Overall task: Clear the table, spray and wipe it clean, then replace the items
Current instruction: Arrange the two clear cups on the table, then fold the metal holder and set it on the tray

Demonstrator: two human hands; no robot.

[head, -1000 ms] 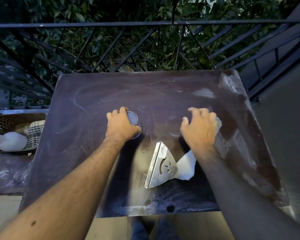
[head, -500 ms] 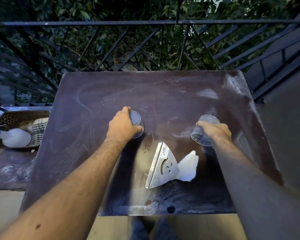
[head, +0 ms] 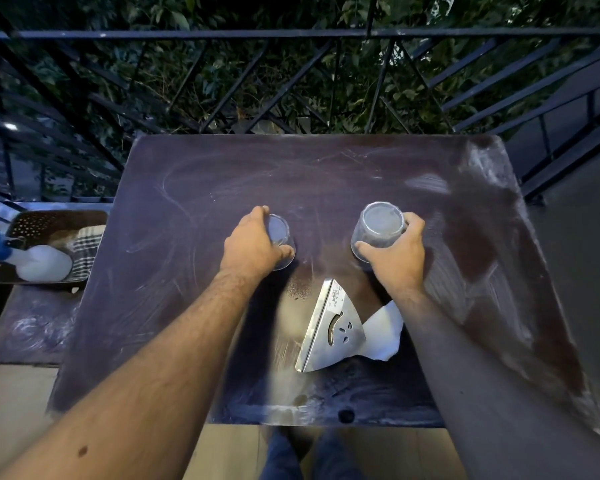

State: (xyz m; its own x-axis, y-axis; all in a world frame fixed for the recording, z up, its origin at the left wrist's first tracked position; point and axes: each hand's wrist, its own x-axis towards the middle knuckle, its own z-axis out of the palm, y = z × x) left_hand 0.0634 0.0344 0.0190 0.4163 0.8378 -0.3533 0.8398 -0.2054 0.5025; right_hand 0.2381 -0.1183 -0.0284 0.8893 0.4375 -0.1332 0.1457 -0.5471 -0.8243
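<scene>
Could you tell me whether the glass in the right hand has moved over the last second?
Yes. The right glass has gone farther right of the steel napkin holder.

Black metal railing (head: 291, 33) with diagonal bars runs across the far side and angles back along the right. Behind it there's nothing but dense green leaves (head: 329, 95), pretty dim. Near left there's pale wooden flooring (head: 18, 393) and a low, dark, smeary side surface (head: 32, 327). A plain grey slab (head: 582, 271) sits on the right.

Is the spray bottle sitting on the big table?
No, the spray bottle lies in a dark tray off to the left, beside the table.
</scene>
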